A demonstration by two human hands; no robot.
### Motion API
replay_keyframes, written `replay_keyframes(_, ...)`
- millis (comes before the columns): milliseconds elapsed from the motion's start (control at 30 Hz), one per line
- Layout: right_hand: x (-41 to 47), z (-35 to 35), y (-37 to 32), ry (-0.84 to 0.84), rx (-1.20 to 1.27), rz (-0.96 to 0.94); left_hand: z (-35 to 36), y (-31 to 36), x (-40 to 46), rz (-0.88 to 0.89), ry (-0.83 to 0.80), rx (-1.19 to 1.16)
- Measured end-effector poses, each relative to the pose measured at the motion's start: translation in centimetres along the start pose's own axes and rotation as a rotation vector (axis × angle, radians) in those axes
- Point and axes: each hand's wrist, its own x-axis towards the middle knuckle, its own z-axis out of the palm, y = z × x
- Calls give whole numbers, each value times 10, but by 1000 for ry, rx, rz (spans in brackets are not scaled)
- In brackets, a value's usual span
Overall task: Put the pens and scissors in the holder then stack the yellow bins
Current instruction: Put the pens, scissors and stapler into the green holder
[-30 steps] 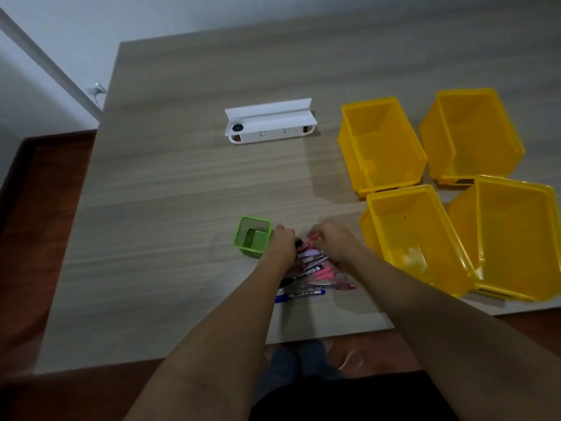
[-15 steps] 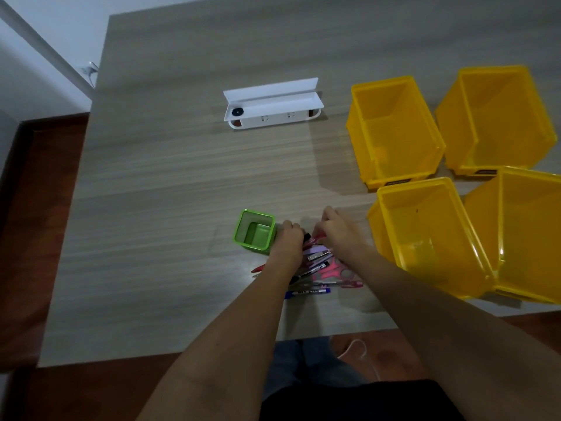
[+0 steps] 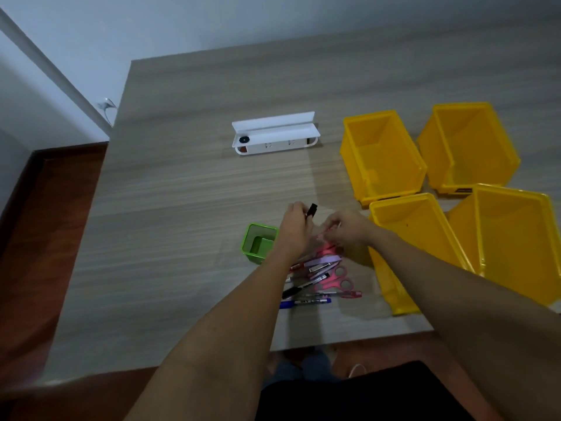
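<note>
Head view, table: I see a wood-grain top (image 3: 188, 208), matte, with long pale streaks.
Head view, left hand: my left hand (image 3: 293, 230) has its fingers curled round a black pen (image 3: 311, 209), whose blunt end sticks up past the knuckles.
Head view, right hand: my right hand (image 3: 349, 229) pinches something thin and pink above the pile; I cannot tell exactly what it is.
Head view, holder: a small square green holder (image 3: 260, 247), mesh-walled, stands just left of the left hand.
Head view, pens: the pile of pens (image 3: 306, 287) lies on the table below both hands, slim plastic barrels, one blue.
Head view, scissors: pink-handled scissors (image 3: 337, 281) lie in that pile.
Head view, bins: four glossy yellow bins (image 3: 382, 153) sit unstacked at right, open tops up.
Head view, tray: a white oblong tray (image 3: 274, 138) lies farther back.
</note>
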Motion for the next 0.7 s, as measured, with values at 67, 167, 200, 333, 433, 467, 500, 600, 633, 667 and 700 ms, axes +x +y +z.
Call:
replay_keyframes(67, -3, -11, -11, 15, 116, 21, -14, 9, 2, 10, 53, -76)
replay_keyframes(167, -6, -25, -37, 77, 260, -12, -38, 10, 4, 22, 117, -123)
replay_keyframes(200, -7, -28, -47, 129, 277, -34, -47, 7, 3, 22, 136, -122)
replay_keyframes(333, -2, -31, -74, 341, 301, -121, -77, -11, -4, 21, 215, -97)
replay_keyframes(433, 5, -23, -88, 408, 354, -156, -88, -21, -15, 37, 243, -63)
replay_keyframes(467, 7, -18, -92, 410, 369, -162, -89, -24, -20, 40, 250, -54)
replay_keyframes(500, 8, -12, -97, 400, 369, -171, -89, -26, -24, 42, 255, -50)
replay_keyframes(600, 10, 9, -105, 328, 310, -187, -86, -37, -34, 35, 242, -28)
replay_keyframes(633, 12, 17, -105, 314, 279, -197, -84, -41, -38, 30, 235, -23)
replay_keyframes(667, 12, 25, -104, 308, 242, -197, -82, -45, -41, 20, 229, -22)
replay_keyframes(700, 13, 32, -103, 307, 216, -196, -81, -49, -44, 7, 226, -21)
